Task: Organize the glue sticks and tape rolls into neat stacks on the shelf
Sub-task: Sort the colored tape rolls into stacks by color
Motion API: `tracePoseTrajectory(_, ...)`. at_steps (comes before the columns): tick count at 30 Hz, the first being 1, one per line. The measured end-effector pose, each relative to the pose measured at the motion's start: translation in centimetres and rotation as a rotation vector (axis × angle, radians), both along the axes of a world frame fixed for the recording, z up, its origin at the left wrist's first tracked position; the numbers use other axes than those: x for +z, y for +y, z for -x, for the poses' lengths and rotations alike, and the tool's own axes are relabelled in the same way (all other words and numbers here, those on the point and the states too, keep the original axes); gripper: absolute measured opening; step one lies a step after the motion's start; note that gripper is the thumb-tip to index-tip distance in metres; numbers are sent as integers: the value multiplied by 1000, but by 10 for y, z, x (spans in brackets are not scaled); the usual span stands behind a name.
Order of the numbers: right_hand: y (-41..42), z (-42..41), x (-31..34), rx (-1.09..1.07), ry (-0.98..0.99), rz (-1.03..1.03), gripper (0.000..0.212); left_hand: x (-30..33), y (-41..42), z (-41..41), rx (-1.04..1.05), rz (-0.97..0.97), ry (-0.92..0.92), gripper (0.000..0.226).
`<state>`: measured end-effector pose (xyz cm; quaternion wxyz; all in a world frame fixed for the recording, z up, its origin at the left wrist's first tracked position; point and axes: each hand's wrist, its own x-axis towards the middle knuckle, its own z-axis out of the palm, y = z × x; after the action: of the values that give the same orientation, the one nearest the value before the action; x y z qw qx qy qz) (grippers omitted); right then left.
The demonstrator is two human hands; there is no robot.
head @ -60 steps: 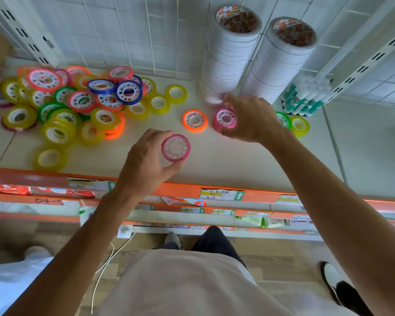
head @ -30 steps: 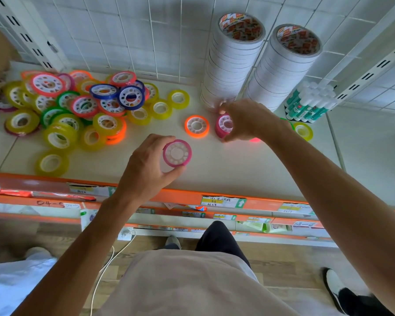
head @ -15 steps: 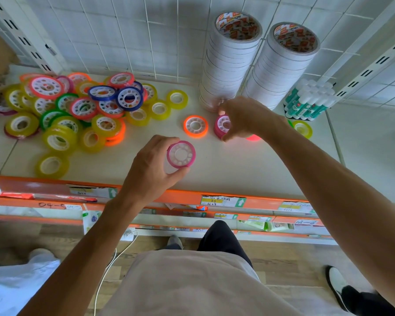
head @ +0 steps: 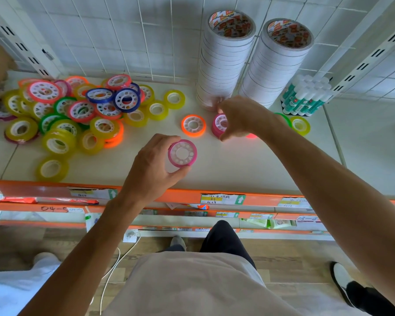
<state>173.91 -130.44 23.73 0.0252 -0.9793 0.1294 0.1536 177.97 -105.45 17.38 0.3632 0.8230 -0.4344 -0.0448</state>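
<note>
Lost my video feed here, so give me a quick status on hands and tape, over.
Left hand grips a pink roll above the shelf. Right hand pinches a pink stack beside the orange roll. Nothing between them.

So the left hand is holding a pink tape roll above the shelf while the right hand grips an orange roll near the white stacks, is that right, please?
Not quite: the head view shows the right hand has its grip on a pink roll, not an orange one; the orange roll lies untouched beside it. The rest stands: the left hand holds a pink tape roll above the shelf, near the white stacks.
</note>
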Motion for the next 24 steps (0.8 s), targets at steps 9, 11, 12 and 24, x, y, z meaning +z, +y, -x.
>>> tracePoseTrajectory(9,3,7,4,12,-7,34,82,6,-14,1,-28,13,1,61)
tracePoseTrajectory(11,2,20,10,-19,-50,15,87,7,-18,2,-25,12,-3,59)
tracePoseTrajectory(12,1,29,14,-45,-88,3,87,8,-22,1,-22,8,-4,59)
tracePoseTrajectory(24,7,121,5,-168,-276,-70,66,20,-130,-20,19,-102,-18,62)
